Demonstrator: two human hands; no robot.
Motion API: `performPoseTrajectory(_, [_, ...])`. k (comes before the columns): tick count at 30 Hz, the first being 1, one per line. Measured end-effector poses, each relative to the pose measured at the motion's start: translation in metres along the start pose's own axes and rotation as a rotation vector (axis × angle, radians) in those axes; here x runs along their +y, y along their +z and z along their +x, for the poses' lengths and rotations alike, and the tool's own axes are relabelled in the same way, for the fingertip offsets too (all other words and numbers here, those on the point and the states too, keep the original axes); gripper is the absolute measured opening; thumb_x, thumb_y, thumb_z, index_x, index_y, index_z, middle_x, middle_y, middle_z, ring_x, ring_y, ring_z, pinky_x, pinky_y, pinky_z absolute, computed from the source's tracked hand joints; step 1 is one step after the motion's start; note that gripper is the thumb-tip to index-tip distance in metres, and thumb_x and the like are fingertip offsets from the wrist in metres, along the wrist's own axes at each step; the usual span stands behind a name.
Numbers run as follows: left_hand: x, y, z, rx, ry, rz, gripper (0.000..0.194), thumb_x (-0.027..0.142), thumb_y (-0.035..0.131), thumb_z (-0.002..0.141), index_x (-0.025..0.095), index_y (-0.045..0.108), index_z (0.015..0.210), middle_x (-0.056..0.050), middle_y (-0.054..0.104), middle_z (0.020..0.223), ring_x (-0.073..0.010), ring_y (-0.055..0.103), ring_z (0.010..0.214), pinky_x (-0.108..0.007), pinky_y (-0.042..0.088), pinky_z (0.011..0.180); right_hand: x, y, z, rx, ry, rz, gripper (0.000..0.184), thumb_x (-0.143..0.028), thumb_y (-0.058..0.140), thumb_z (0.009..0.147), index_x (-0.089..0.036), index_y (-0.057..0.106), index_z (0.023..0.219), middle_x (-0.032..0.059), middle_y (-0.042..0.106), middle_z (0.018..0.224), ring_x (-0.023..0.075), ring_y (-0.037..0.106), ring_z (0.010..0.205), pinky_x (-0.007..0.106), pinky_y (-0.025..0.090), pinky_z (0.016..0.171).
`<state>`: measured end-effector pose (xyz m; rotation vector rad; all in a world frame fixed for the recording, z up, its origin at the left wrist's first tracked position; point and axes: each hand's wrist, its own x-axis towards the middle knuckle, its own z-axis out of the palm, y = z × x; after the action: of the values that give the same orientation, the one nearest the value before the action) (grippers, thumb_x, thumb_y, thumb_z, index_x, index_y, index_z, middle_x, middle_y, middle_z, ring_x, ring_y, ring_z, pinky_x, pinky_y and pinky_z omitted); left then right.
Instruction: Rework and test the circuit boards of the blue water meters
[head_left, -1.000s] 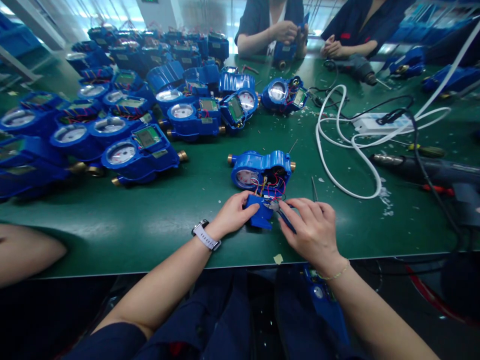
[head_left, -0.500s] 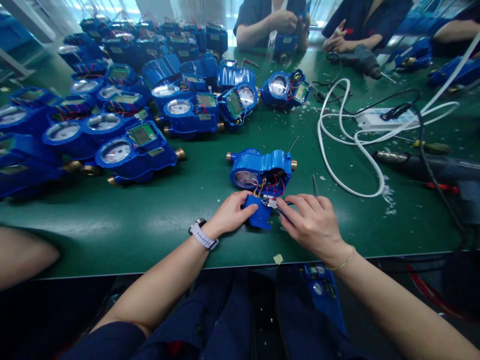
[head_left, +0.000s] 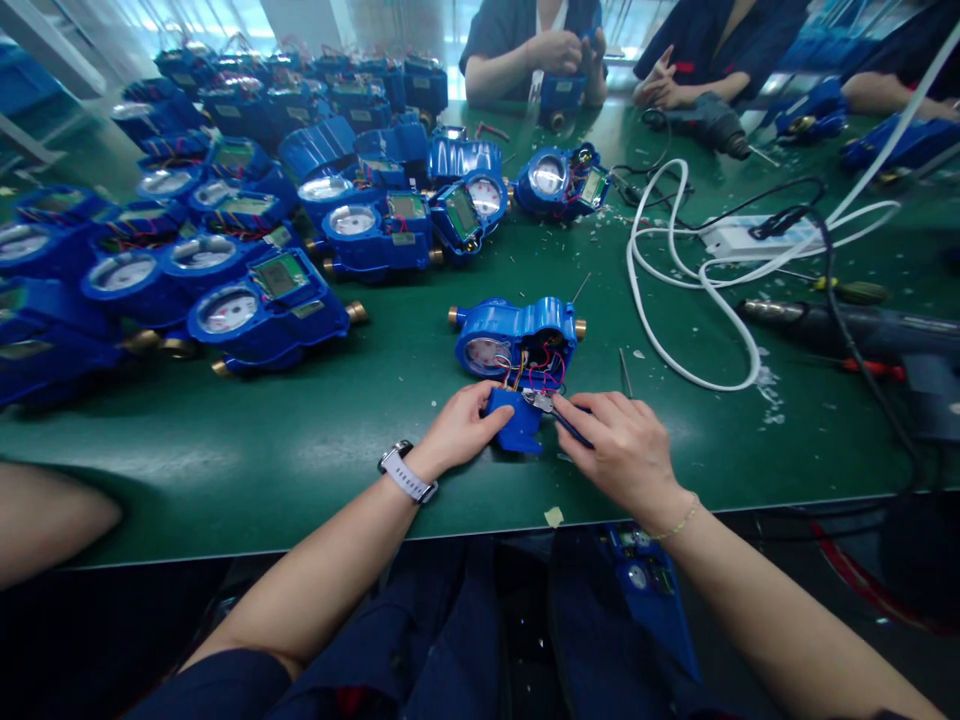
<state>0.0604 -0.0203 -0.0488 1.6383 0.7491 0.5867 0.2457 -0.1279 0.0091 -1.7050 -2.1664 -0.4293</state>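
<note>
Small silver-nosed pliers with dark handles [head_left: 539,402] have edged slightly upward since the first frame, toward thin coloured wires [head_left: 553,374] spilling from a glossy blue plastic meter with brass ends [head_left: 517,322]. That meter lies near the frame's centre, just above both hands, its long axis running left to right; its open, wire-filled right part is nearer the right hand [head_left: 622,450], closed around the pliers. Below it, the left hand [head_left: 465,425] clasps a blue plastic cover [head_left: 520,424] over the green counter [head_left: 300,470]
</note>
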Motion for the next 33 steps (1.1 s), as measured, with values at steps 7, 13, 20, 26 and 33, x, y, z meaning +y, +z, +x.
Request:
performPoseTrajectory(7, [0.004, 0.000, -0.002, 0.006, 0.024, 0.015, 0.027, 0.030, 0.057, 0.086, 0.016, 0.060, 0.108, -0.007, 0.071, 0.100, -0.0199, 0.065, 0.089, -0.032, 0.051, 0.081, -0.002, 0.002, -0.015, 0.087, 0.143, 0.265, 0.023, -0.022, 0.055, 0.091, -0.015, 0.066, 0.111, 0.0103, 0.066, 0.098, 0.0223, 0.062, 0.088, 0.037, 0.052, 0.078])
performPoseTrajectory(13, [0.014, 0.000, -0.002, 0.044, 0.023, 0.087, 0.027, 0.035, 0.061, 0.083, 0.016, 0.061, 0.101, -0.007, 0.070, 0.096, -0.0206, 0.063, 0.085, -0.032, 0.050, 0.079, -0.008, 0.000, -0.032, 0.027, 0.188, 0.379, 0.026, -0.024, 0.058, 0.091, -0.015, 0.064, 0.114, 0.0116, 0.065, 0.104, 0.0249, 0.062, 0.095, 0.043, 0.053, 0.081])
performPoseTrajectory(20, [0.012, 0.000, -0.003, 0.054, 0.037, 0.094, 0.022, 0.033, 0.058, 0.084, 0.017, 0.058, 0.100, -0.006, 0.068, 0.100, -0.0208, 0.062, 0.091, -0.032, 0.049, 0.081, -0.014, 0.004, -0.043, 0.043, 0.263, 0.403, 0.027, -0.026, 0.058, 0.091, -0.017, 0.062, 0.116, 0.0108, 0.065, 0.106, 0.0247, 0.061, 0.096, 0.044, 0.052, 0.083])
performPoseTrajectory(26, [0.011, 0.000, -0.003, 0.047, -0.001, 0.079, 0.021, 0.035, 0.056, 0.085, 0.017, 0.057, 0.096, -0.004, 0.066, 0.089, -0.0182, 0.060, 0.081, -0.029, 0.049, 0.073, -0.006, 0.002, -0.050, 0.051, 0.287, 0.365, 0.026, -0.029, 0.058, 0.091, -0.018, 0.063, 0.115, 0.0100, 0.066, 0.106, 0.0241, 0.062, 0.097, 0.043, 0.052, 0.083])
performPoseTrajectory(33, [0.015, 0.000, -0.001, 0.036, -0.065, -0.130, 0.025, 0.039, 0.061, 0.081, 0.017, 0.056, 0.093, -0.002, 0.064, 0.086, -0.0152, 0.059, 0.076, -0.027, 0.048, 0.071, 0.020, 0.010, -0.059, 0.033, 0.327, 0.215, 0.027, -0.032, 0.059, 0.089, -0.017, 0.067, 0.110, 0.0121, 0.066, 0.103, 0.0298, 0.061, 0.094, 0.048, 0.047, 0.081])
